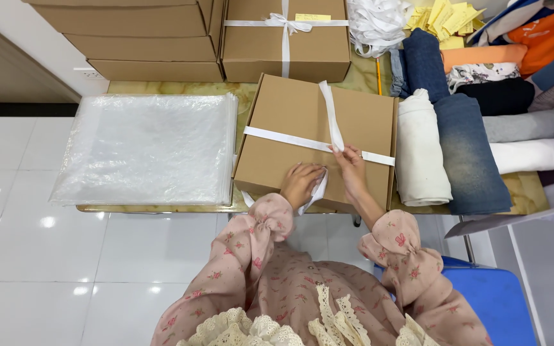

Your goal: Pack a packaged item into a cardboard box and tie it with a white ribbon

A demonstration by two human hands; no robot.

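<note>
A brown cardboard box (290, 122) lies on the table in front of me, with a white ribbon (277, 136) wrapped across its lid and another length running up toward its far edge. My right hand (352, 168) pinches the ribbon where the two lengths cross, near the box's front. My left hand (301, 184) rests on the lid at the front edge and holds the ribbon's loose end, which hangs over the edge.
A stack of clear plastic bags (149, 148) lies left of the box. Folded clothes (456, 147) are piled on the right. Behind stand a ribbon-tied box (283, 48), stacked flat boxes (142, 38), a ribbon heap (376, 25) and yellow slips (447, 19). A blue stool (495, 298) stands at my right.
</note>
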